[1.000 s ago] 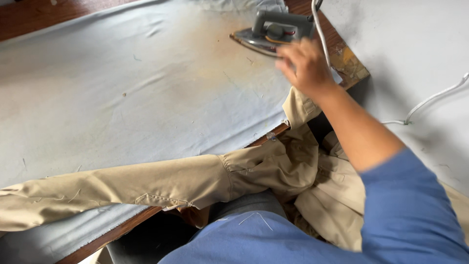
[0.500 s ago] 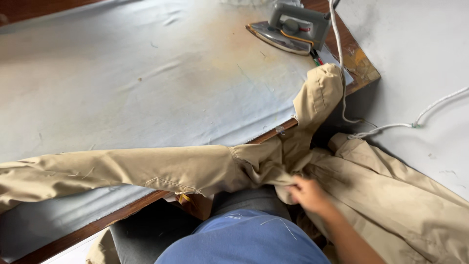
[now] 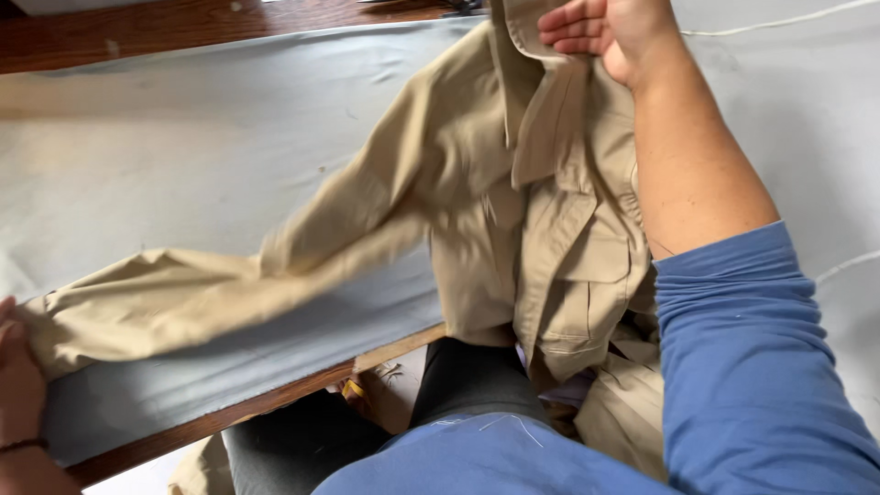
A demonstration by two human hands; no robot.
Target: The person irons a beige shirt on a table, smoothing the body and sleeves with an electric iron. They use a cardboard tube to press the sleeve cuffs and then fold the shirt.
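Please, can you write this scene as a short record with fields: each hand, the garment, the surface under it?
right hand: right hand raised at the top of the view, fingers gripping the collar end of the beige cotton work shirt
left hand: left hand at the left edge, holding the cuff end of the shirt's sleeve
garment: lifted by the collar, blurred, one sleeve stretched out to the left, chest pocket visible
surface: grey padded cloth cover on a brown wooden table
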